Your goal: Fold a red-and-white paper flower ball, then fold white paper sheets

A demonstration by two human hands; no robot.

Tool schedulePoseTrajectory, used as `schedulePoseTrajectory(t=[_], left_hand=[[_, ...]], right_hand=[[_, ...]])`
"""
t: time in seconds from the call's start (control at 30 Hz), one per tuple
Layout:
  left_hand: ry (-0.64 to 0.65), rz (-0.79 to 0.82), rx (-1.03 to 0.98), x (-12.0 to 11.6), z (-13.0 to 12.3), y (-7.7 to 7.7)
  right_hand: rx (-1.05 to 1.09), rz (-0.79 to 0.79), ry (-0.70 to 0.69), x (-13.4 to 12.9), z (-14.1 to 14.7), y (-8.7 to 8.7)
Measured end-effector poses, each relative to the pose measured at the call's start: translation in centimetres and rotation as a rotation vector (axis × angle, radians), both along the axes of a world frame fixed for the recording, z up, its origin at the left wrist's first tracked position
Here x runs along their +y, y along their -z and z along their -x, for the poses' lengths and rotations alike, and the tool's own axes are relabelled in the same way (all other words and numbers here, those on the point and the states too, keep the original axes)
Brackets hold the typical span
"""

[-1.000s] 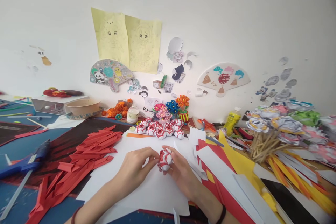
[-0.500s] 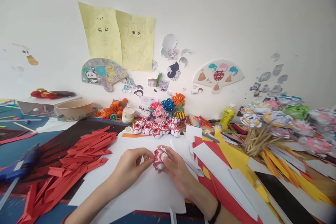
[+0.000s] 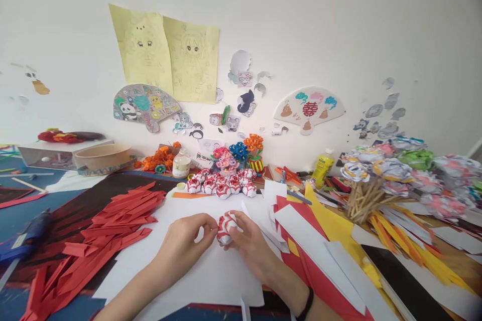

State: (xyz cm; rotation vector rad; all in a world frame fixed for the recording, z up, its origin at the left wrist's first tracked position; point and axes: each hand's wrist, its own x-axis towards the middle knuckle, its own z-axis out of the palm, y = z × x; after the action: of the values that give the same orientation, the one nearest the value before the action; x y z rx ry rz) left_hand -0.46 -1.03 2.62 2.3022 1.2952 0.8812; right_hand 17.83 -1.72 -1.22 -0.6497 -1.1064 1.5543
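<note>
Handling one red-white flower [image 3: 227, 227] | two hands [image 3: 188, 235] [image 3: 251, 242] | two wall fans [image 3: 145, 106] [image 3: 309, 109]

Red-and-white flower [image 3: 226, 226], seemingly folded paper, held between hands [image 3: 253, 242].

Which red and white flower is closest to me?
The lone flower between your left hand and right hand; the other red and white ones sit bunched behind it.

On the person's side of the left hand [image 3: 184, 241] and right hand [image 3: 253, 245], flat white paper [image 3: 214, 278] leaves a passage; farther ahead, red-and-white flowers [image 3: 223, 189] block the way, folded red strips [image 3: 111, 225] (loosely heaped) obstruct left, layered sheets [image 3: 320, 256] right.
</note>
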Motion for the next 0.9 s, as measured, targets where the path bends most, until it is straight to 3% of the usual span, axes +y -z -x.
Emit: schedulePoseTrajectory(t=[0.2,0.53,0.9], left_hand=[[-0.007,-0.053,0.024,-0.1,-0.1,0.4],[0.098,0.201,-0.229,0.1,0.0,-0.6],[0.092,0.099,-0.087,0.0,0.1,-0.6]], right_hand=[[0.037,0.005,-0.031,0.0,-0.1,0.1],[0.149,0.025,-0.195,0.2,-0.7,0.0],[0.124,0.013,-0.203,0.3,-0.7,0.3]])
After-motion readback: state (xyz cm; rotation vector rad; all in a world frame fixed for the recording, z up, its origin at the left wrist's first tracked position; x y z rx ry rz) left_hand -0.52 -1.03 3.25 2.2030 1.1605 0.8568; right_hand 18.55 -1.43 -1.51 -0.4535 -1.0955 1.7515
